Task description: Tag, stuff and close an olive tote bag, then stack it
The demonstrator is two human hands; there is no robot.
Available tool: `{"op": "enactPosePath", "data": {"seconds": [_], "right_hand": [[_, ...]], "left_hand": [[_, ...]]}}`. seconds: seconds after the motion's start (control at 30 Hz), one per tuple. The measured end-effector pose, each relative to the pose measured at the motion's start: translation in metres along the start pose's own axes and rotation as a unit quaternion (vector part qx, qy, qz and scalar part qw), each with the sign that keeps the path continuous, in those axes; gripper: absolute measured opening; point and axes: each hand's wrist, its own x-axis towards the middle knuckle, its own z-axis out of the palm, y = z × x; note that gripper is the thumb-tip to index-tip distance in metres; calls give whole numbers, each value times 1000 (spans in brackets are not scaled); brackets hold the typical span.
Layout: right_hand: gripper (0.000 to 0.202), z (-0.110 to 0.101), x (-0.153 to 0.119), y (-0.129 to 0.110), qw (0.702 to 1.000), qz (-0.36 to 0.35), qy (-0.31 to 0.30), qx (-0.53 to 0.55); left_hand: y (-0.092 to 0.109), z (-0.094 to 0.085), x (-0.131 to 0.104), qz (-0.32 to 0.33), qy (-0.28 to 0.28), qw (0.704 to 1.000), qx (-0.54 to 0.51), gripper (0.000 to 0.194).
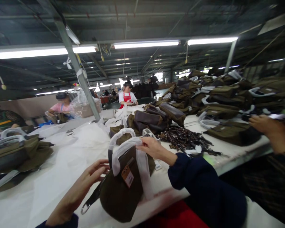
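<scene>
In front of me an olive-brown handbag (122, 193) stands tilted near the table's front edge, its handles (142, 167) wrapped in white paper. An orange-and-white tag (127, 176) hangs on its front. My right hand (154, 148) pinches the top of a wrapped handle, thumb and fingers closed on it. At the bag's left side is my left hand (93, 174), fingers stretched and apart; whether the fingertips touch the bag I cannot tell. Below that hand a dark strap with a metal ring (85, 207) sticks out.
Heaped dark straps with metal clips (187, 139) lie right of the bag. Behind are stacked handbags (218, 91); more bags (16, 152) sit at left. White sheets (68, 167) cover the table. A co-worker's hand (266, 126) is at right. Other people work beyond the table.
</scene>
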Motion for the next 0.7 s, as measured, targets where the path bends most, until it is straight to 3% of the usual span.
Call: {"op": "enactPosePath", "data": {"seconds": [0.07, 0.17, 0.27, 0.37, 0.5, 0.57, 0.7], "right_hand": [[22, -1, 1, 0, 999, -44, -1, -16], [8, -7, -3, 5, 995, -100, -28, 1], [18, -19, -12, 9, 990, -113, -71, 43], [22, -38, -26, 4, 986, -107, -114, 57], [22, -64, -46, -15, 975, -116, -185, 30], [19, -67, -52, -22, 969, -145, -201, -5], [32, -53, -47, -26, 953, -191, -179, -152]], "left_hand": [[6, 2, 16, -3, 2, 999, 53, 44], [12, 7, 34, -8, -41, 996, 83, 42], [12, 11, 44, -13, -64, 991, 116, 40], [10, 11, 53, -2, 2, 984, 178, 46], [12, 12, 60, -6, 129, 977, 168, 48], [17, 18, 60, -19, 131, 979, 154, 49], [25, 31, 59, -5, 72, 979, 189, 50]]}}
